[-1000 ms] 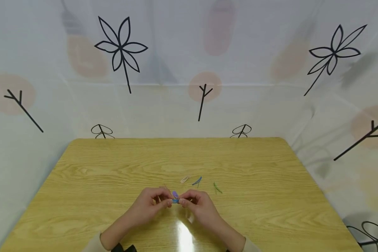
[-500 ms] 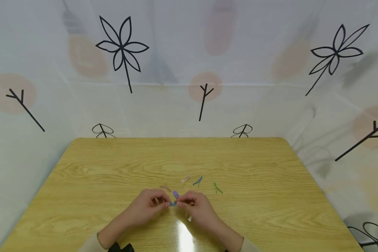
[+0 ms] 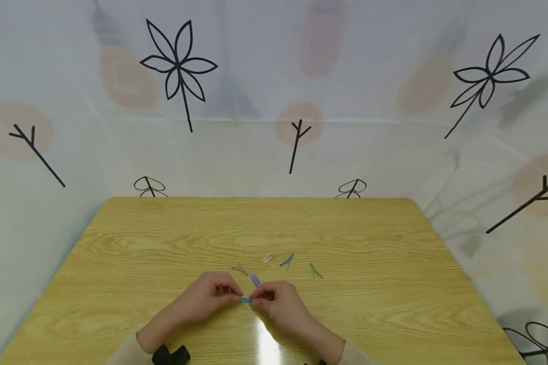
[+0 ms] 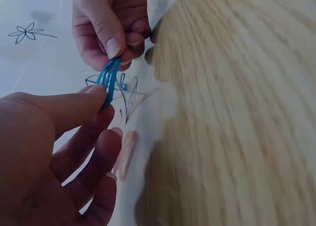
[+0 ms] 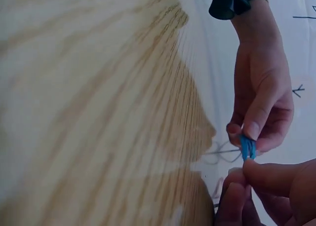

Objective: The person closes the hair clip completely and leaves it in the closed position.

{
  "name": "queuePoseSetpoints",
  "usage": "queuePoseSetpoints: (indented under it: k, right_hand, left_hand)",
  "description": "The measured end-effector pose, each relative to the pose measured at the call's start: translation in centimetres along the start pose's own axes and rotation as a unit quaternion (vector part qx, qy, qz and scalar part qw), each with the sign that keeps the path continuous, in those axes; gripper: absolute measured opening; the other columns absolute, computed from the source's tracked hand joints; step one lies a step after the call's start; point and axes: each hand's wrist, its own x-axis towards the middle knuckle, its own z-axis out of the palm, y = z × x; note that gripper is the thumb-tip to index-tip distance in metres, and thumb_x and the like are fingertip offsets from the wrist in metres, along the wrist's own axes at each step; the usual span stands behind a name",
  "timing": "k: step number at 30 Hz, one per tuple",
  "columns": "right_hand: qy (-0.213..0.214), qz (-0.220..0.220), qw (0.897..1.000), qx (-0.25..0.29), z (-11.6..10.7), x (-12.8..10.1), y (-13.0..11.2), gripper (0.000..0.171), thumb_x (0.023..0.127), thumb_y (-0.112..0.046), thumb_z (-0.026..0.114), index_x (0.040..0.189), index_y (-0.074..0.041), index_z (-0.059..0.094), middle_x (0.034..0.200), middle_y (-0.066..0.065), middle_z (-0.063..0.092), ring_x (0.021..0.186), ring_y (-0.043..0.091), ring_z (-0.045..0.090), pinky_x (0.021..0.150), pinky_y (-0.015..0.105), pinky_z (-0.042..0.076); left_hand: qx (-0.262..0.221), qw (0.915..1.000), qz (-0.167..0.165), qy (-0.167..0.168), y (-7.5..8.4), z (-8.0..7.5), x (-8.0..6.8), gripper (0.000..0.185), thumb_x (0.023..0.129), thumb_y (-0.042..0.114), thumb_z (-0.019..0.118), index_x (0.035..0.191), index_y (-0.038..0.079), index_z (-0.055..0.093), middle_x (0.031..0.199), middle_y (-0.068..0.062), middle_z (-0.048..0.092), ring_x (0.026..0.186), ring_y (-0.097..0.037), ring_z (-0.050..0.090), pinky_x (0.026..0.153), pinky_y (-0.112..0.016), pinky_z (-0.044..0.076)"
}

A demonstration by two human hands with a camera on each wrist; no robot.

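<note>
The blue hair clip (image 3: 245, 299) is pinched at one end by the left hand (image 3: 207, 296) and at the other by the right hand (image 3: 276, 302), spanning their fingertips just above the table (image 3: 392, 263). Beyond lie a purple clip (image 3: 254, 280), pink clip (image 3: 269, 258), dark blue clip (image 3: 286, 260) and green clip (image 3: 315, 271)

The small clips (image 3: 286, 260) beyond the hands are too tiny to identify.
</note>
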Motion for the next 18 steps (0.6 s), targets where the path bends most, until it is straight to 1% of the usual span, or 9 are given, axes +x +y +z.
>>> queuePoseSetpoints:
  k: [4, 9, 14, 18]
  right_hand:
    - [-0.001, -0.004, 1.0, -0.027, 0.1, 0.2, 0.0, 0.004, 0.088, -0.006, 0.075, 0.088, -0.01, 0.076, 0.081, -0.003, 0.069, 0.072, 0.009, 0.06, 0.064, 0.023, 0.049]
    - [0.002, -0.007, 0.998, -0.06, 0.3, 0.7, -0.1, 0.005, 0.087, -0.006, 0.075, 0.086, -0.011, 0.076, 0.08, -0.006, 0.069, 0.074, 0.007, 0.061, 0.067, 0.025, 0.05]
    - [0.003, -0.009, 0.996, -0.085, 0.4, 1.1, -0.2, 0.006, 0.087, -0.006, 0.075, 0.086, -0.011, 0.077, 0.081, -0.008, 0.069, 0.077, 0.006, 0.061, 0.069, 0.027, 0.051]
    - [0.001, -0.009, 0.996, -0.094, 0.5, 1.2, -0.2, 0.006, 0.087, -0.006, 0.075, 0.087, -0.011, 0.077, 0.081, -0.009, 0.07, 0.077, 0.005, 0.062, 0.07, 0.027, 0.051]
  left_hand:
    - [-0.004, 0.9998, -0.007, -0.017, -0.3, -0.2, 0.0, 0.006, 0.092, 0.017, 0.073, 0.094, 0.022, 0.075, 0.092, 0.013, 0.068, 0.085, -0.008, 0.061, 0.076, -0.028, 0.05]
    - [-0.005, 0.9996, -0.013, -0.026, -0.7, -0.2, 0.1, 0.006, 0.092, 0.017, 0.073, 0.094, 0.023, 0.075, 0.093, 0.013, 0.068, 0.088, -0.009, 0.062, 0.078, -0.027, 0.05]
    - [0.005, 0.9996, -0.004, -0.028, -1.3, -0.3, 0.3, 0.007, 0.093, 0.016, 0.072, 0.094, 0.022, 0.075, 0.092, 0.012, 0.068, 0.086, -0.007, 0.062, 0.076, -0.027, 0.051]
    - [0.016, 0.9994, 0.0, -0.031, -1.5, -0.3, 0.4, 0.008, 0.093, 0.015, 0.072, 0.094, 0.022, 0.075, 0.092, 0.012, 0.068, 0.083, -0.006, 0.061, 0.073, -0.027, 0.051]
